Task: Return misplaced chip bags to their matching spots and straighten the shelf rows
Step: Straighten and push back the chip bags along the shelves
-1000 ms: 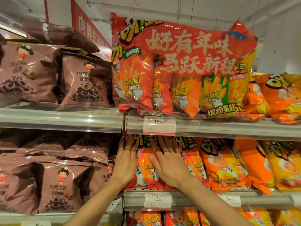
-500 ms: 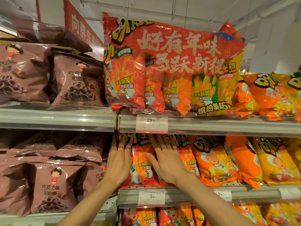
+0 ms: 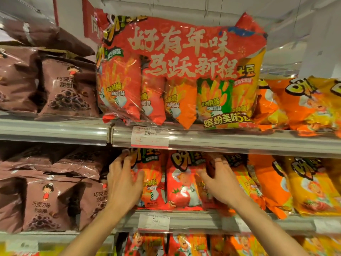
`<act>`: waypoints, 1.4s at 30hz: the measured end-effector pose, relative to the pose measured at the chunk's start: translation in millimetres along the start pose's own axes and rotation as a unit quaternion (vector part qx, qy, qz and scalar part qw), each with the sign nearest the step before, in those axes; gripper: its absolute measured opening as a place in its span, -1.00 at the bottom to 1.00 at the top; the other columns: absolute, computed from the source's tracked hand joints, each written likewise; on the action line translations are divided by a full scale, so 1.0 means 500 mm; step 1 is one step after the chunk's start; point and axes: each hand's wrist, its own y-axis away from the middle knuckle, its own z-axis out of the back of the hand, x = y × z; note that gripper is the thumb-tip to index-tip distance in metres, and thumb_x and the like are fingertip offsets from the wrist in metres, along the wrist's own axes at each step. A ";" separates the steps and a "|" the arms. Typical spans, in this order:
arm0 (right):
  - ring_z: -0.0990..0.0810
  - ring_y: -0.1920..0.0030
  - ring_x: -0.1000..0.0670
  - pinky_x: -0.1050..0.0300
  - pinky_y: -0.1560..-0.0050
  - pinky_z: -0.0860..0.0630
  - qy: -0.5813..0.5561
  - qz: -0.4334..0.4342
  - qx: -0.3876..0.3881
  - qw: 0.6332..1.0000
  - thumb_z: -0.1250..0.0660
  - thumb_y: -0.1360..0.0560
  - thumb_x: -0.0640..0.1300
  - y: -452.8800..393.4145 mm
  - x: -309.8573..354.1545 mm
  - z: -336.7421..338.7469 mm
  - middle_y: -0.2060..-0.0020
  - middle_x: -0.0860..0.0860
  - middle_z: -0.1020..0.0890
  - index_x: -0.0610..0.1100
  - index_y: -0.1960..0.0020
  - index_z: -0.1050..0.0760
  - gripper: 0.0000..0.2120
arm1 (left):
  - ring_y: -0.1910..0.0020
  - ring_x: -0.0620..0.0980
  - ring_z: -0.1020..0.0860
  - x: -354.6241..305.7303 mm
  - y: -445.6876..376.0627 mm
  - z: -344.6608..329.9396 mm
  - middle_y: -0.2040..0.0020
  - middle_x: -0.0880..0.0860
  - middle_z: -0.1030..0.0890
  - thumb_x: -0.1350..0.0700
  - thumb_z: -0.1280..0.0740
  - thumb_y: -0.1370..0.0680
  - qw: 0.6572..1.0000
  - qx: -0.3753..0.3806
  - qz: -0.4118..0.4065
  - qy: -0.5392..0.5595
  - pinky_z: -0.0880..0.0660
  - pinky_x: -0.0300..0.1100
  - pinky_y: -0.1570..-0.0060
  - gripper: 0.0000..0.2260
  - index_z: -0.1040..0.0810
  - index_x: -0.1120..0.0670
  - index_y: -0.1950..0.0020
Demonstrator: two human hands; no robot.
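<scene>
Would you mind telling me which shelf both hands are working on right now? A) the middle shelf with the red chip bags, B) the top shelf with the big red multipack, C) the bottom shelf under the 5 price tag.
A: the left hand and right hand both rest on the red chip bags, below the big red multipack.

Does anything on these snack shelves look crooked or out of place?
Yes. The big red multipack bag on the upper shelf leans, its bottom edge hanging over the shelf lip. A brown chocolate-snack bag lies flat on top of the upright brown bags at upper left.
</scene>
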 end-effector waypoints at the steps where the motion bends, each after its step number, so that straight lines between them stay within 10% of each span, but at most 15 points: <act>1: -0.41 -0.36 -0.18 0.04 -0.28 -0.36 0.000 0.009 0.023 1.000 -0.32 -0.57 0.14 0.001 -0.012 0.002 -0.30 -0.17 -0.45 -0.19 -0.43 -0.32 -0.42 | -0.29 0.23 -0.36 0.002 0.002 -0.003 -0.31 0.22 -0.42 0.02 -0.33 -0.49 1.000 -0.009 0.005 -0.017 -0.35 0.17 -0.22 -0.57 -0.45 0.14 -0.32; 7: -0.43 -0.37 -0.08 0.11 -0.25 -0.40 -0.047 0.014 0.147 0.988 -0.36 -0.55 0.14 -0.023 -0.046 0.007 -0.38 -0.08 -0.43 -0.06 -0.51 -0.20 -0.35 | -0.17 -0.01 -0.46 -0.081 0.027 -0.019 -0.15 -0.02 -0.46 0.10 -0.32 -0.54 0.990 0.017 -0.136 0.038 -0.41 -0.10 -0.16 -0.67 -0.44 -0.01 -0.31; 12: -0.66 0.05 -0.02 0.14 0.06 -0.55 -0.105 -0.006 0.225 0.969 -0.50 -0.43 0.12 -0.057 -0.071 0.009 0.16 0.04 -0.62 0.01 -0.28 -0.32 -0.45 | -0.18 -0.12 -0.45 -0.155 0.033 -0.060 -0.20 -0.07 -0.39 -0.01 -0.31 -0.59 0.972 0.204 -0.017 0.118 -0.40 -0.25 -0.15 -0.52 -0.25 -0.17 -0.48; 19: -0.53 -0.26 0.01 0.15 -0.18 -0.52 -0.169 0.034 0.218 0.960 -0.59 -0.33 0.07 -0.068 -0.080 -0.010 -0.41 0.04 -0.45 0.20 -0.59 -0.01 0.03 | -0.43 0.04 -0.33 -0.171 -0.001 -0.088 -0.41 0.06 -0.39 -0.17 -0.33 -0.55 0.954 0.268 0.048 0.128 -0.31 -0.12 -0.32 -0.36 -0.13 -0.12 -0.55; 27: -0.57 0.10 0.18 0.51 0.15 -0.47 -0.215 0.055 0.184 0.958 -0.56 -0.41 0.00 -0.046 -0.092 -0.003 -0.33 0.13 -0.39 0.17 -0.60 0.06 0.00 | -0.33 -0.12 -0.36 -0.175 -0.009 -0.100 -0.33 -0.15 -0.38 -0.06 -0.42 -0.53 0.926 0.244 0.087 0.274 -0.31 -0.23 -0.22 -0.32 -0.14 -0.20 -0.55; 30: -0.48 -0.28 0.07 0.30 -0.19 -0.43 -0.226 0.064 0.165 0.958 -0.56 -0.41 0.00 -0.039 -0.097 0.004 -0.47 0.11 -0.32 0.17 -0.60 0.04 0.00 | -0.18 -0.06 -0.48 -0.181 -0.013 -0.111 -0.22 -0.09 -0.48 0.04 -0.41 -0.54 0.921 0.237 0.105 0.291 -0.40 -0.26 -0.09 -0.44 -0.23 -0.22 -0.44; 34: -0.52 -0.20 0.14 0.49 -0.02 -0.42 -0.220 0.066 0.174 0.958 -0.58 -0.38 0.04 -0.046 -0.122 0.014 -0.41 0.19 -0.32 0.20 -0.59 0.02 0.01 | -0.12 -0.20 -0.46 -0.185 -0.017 -0.124 -0.09 -0.31 -0.42 0.08 -0.49 -0.48 0.899 0.250 0.106 0.343 -0.40 -0.43 0.06 -0.35 -0.23 -0.26 -0.42; 37: -0.30 -0.46 0.07 0.11 -0.40 -0.39 -0.203 0.073 0.198 0.956 -0.61 -0.22 0.23 -0.060 -0.130 0.022 -0.48 0.20 -0.23 0.26 -0.58 0.07 0.16 | -0.14 -0.28 -0.43 -0.181 -0.021 -0.132 -0.08 -0.36 -0.41 0.09 -0.53 -0.44 0.892 0.257 0.108 0.355 -0.40 -0.50 0.08 -0.35 -0.25 -0.27 -0.37; 42: -0.36 -0.38 0.07 0.22 -0.27 -0.39 -0.178 0.071 0.189 0.963 -0.62 -0.21 0.24 -0.075 -0.119 0.033 -0.49 0.09 -0.31 0.13 -0.57 -0.08 0.11 | -0.14 -0.36 -0.42 -0.162 -0.027 -0.136 -0.13 -0.36 -0.42 0.11 -0.57 -0.40 0.889 0.266 0.099 0.359 -0.38 -0.56 0.09 -0.32 -0.27 -0.29 -0.33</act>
